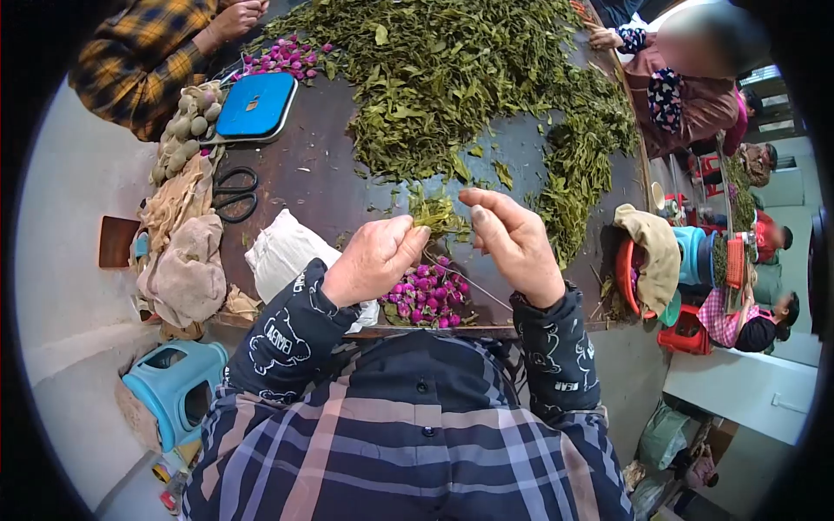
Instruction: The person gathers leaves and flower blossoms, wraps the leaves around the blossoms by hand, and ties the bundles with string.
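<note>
My left hand point(372, 259) is closed around a small bundle of green leaves point(432, 214), its cut or folded ends pointing away from me. To its right, my right hand point(512, 243) has its fingers curled and thumb raised close to the bundle; whatever it pinches is too small to make out. A thin pale thread point(473, 285) runs from below the bundle toward my right wrist. Under my hands, near the table edge, lies a pile of purple-pink flower heads point(427, 295). Beside my left forearm is a white cloth bag point(291, 252), partly covered by the sleeve.
Dried green leaves point(434, 78) are heaped across the dark table point(321, 174). At left lie black scissors point(234, 193), a blue scale point(255, 104) and cloths point(187, 269). A red basin point(627, 278) stands at right. Co-workers sit at both far sides; a blue stool point(178, 386) is on the floor.
</note>
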